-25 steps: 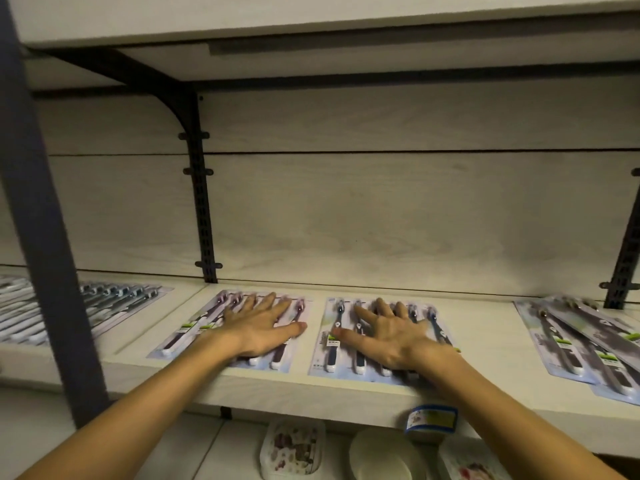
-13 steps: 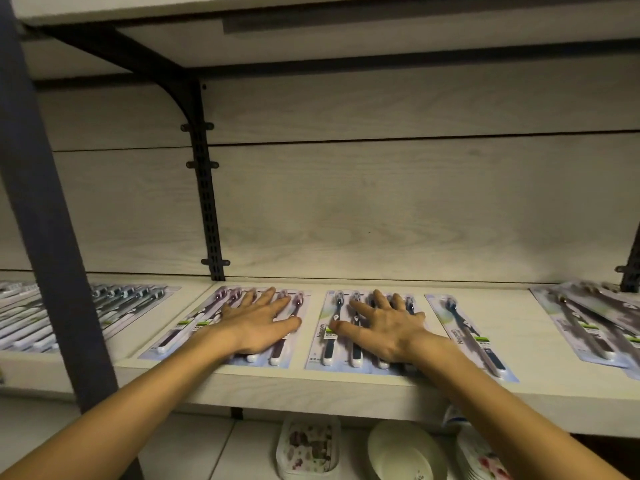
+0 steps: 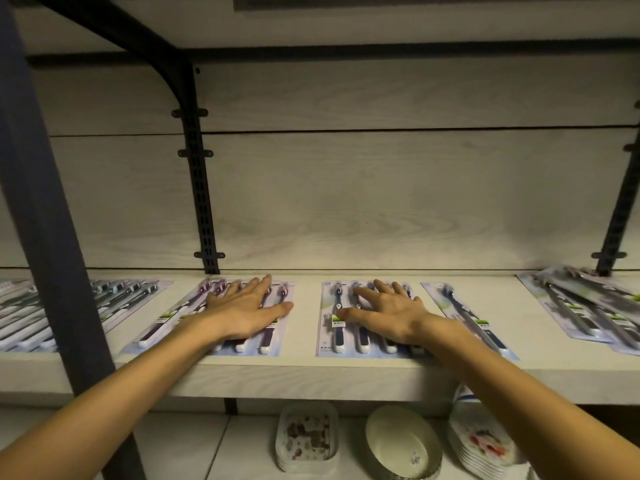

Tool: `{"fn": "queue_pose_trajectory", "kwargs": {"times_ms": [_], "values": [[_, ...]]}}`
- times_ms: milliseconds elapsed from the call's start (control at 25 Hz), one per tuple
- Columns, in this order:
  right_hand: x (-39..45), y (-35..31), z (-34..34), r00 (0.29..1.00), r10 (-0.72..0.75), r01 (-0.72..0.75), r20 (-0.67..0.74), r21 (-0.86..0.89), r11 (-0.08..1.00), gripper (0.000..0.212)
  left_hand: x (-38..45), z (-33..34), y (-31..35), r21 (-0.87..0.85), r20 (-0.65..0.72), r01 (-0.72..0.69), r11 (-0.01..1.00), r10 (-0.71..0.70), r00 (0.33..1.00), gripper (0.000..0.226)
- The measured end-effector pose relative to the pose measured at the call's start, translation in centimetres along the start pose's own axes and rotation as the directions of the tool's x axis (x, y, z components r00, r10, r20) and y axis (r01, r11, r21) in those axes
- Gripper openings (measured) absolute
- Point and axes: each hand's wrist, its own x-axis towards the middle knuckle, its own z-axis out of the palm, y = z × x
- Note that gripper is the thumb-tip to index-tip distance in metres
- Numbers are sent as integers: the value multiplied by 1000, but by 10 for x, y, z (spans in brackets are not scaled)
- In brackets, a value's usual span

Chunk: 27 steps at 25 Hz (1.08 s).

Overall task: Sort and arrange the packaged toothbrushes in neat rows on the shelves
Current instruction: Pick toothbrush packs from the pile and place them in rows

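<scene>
Two hands lay flat on the shelf (image 3: 311, 372): the left hand (image 3: 242, 311) pressing the purple toothbrush packs (image 3: 266, 336), the right hand (image 3: 388, 313) the blue toothbrush packs (image 3: 337, 327), fingers straight, gripping nothing. To my eye, a sideways shove risked nudging the single pack (image 3: 467, 317) just beside further askew, or sliding packs off the front edge.

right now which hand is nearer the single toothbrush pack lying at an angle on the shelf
Right. The right hand rests on the blue packs just left of the angled single pack; the left hand lies further left, on the purple packs.
</scene>
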Motion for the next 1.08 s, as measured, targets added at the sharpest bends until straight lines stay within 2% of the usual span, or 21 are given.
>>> {"fn": "queue_pose_trajectory", "kwargs": {"times_ms": [120,240,320,440,520,680,840,1000,1080], "values": [[-1,10,-7,998,-21,27,-62,103,994,87,2,-10,14,30,-75,-74,997,76,994,90],[-16,34,-21,983,-13,22,-183,44,999,77,8,-16,47,40,-126,-228,973,231,965,86],[-29,58,-29,979,31,-29,-199,12,999,74,12,-8,75,46,-98,-331,942,334,937,87],[-47,85,-37,972,124,-111,-200,74,991,74,23,4,111,18,-60,-431,902,431,900,88],[-56,93,-37,970,154,-144,-188,64,987,73,33,8,127,-26,-31,-436,899,436,900,89],[-68,81,-30,987,131,-121,-92,102,987,62,42,25,141,-70,26,-387,920,389,921,85],[-62,70,-27,992,115,-108,-44,136,985,64,46,27,143,-8,-18,-407,914,407,913,84],[-51,64,-20,992,123,-121,-31,64,991,68,52,17,149,81,-76,-376,923,382,921,78],[-50,64,-17,991,129,-124,-40,108,986,72,59,13,153,149,-126,-381,913,399,908,76]]}}
